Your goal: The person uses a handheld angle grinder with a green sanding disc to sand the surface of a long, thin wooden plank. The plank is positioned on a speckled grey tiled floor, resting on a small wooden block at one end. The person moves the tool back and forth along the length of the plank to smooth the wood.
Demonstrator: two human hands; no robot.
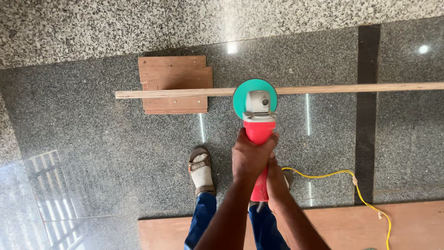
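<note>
A red angle grinder (259,132) with a round green disc (240,95) points away from me. My left hand (249,157) wraps its body near the head. My right hand (274,178) grips the rear of the handle, partly hidden behind the left arm. The green disc rests over a long thin wooden strip (351,88) that runs left to right across the floor. The strip's left part lies on a small plywood block (173,71).
The floor is polished dark granite (115,153) with a lighter speckled band at the top. A yellow cord (365,199) trails right from the grinder. A plywood sheet (347,224) lies at the bottom. My sandalled foot (201,170) stands below the strip.
</note>
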